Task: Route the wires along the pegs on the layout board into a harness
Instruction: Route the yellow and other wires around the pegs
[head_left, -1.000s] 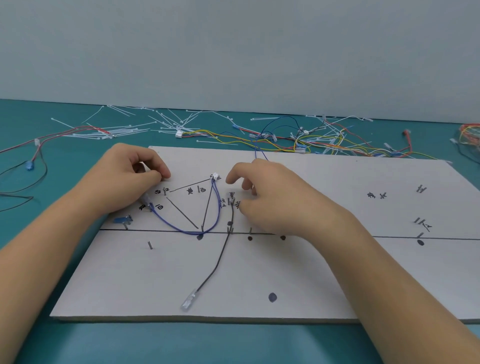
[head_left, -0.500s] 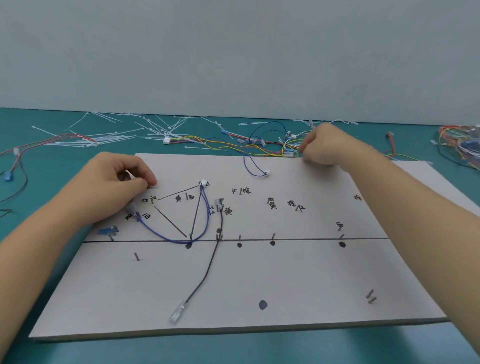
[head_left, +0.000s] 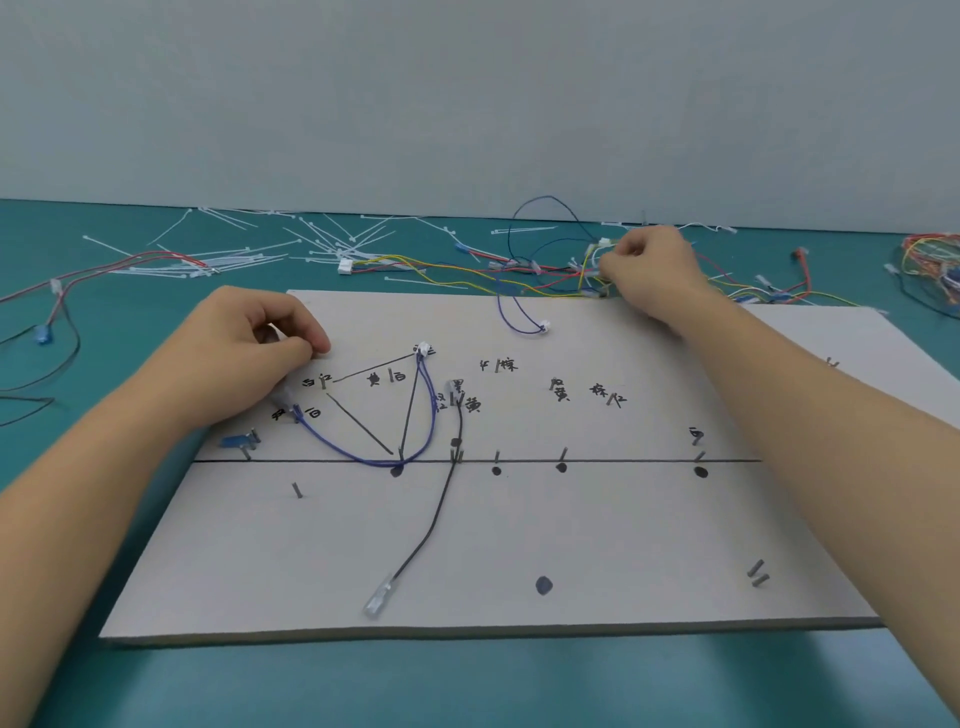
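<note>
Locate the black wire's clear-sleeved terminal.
Head view: the clear-sleeved terminal lies near the front edge of the grey layout board, left of the dark round dot.

A teal desk (head_left: 467, 686) runs back to a plain, pale grey wall (head_left: 467, 93). White cable ties (head_left: 234, 258) lie scattered loose over the far left part of the desk, several crossing one another, with a few more farther right near the wall.
</note>
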